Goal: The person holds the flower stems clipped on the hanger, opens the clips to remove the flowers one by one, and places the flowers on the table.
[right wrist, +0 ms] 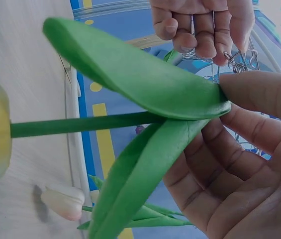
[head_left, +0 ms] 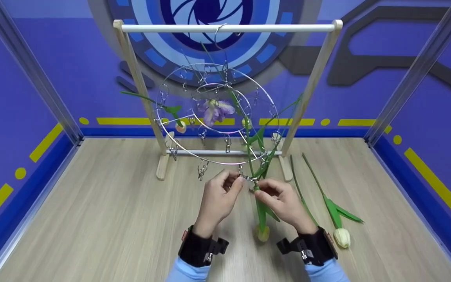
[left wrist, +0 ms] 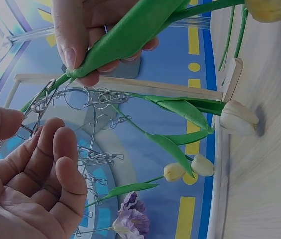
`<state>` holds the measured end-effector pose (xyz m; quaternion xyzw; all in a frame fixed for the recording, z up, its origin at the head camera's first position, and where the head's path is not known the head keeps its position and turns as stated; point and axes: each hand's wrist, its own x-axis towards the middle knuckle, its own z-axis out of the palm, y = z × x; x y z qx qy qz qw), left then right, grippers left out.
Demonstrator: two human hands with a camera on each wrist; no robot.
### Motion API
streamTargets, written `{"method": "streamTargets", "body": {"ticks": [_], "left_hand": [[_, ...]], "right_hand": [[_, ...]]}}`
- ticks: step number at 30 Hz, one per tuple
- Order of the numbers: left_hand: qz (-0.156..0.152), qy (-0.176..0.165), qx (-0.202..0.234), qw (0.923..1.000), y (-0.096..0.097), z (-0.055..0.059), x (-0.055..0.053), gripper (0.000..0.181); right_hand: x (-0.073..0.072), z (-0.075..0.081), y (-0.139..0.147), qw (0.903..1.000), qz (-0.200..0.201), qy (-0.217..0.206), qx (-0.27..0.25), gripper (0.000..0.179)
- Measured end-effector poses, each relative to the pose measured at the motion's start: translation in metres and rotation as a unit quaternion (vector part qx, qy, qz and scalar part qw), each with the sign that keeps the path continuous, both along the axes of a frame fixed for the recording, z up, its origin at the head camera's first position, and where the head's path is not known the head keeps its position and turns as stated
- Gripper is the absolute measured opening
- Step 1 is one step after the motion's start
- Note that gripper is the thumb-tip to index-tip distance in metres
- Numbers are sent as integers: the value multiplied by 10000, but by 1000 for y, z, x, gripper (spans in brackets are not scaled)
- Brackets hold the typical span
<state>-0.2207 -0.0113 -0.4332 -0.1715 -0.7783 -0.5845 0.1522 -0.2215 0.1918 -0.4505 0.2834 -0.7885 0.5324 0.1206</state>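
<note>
My left hand (head_left: 218, 197) pinches a wire clip (left wrist: 42, 103) between thumb and fingertips at the near edge of the round hanger (head_left: 206, 156). In my right hand (head_left: 286, 200) is an artificial tulip, its pale yellow bloom (head_left: 263, 234) hanging downward; thumb and fingers pinch its green stem where the leaves (right wrist: 145, 79) begin. The stem passes up through the clip in the left wrist view. A white tulip (left wrist: 238, 118) hangs from a neighbouring clip, head down. A purple flower (head_left: 215, 111) and further tulips hang from the hanger too.
The hanger hooks over the white bar (head_left: 272, 28) of a wooden-sided stand (head_left: 133, 66). A loose pale tulip (head_left: 342, 237) lies on the table (head_left: 104, 219) to the right, beside another green stem (head_left: 299, 184). Several unfilled clips (head_left: 202, 171) dangle round the ring. Patterned walls enclose the table.
</note>
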Motion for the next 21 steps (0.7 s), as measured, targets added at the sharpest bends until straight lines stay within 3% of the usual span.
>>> {"method": "streamTargets", "body": {"ticks": [21], "left_hand": [[-53, 105, -21, 9999, -2, -1, -1, 13]], "right_hand": [[-1, -1, 0, 9996, -248, 150, 5, 11]]}}
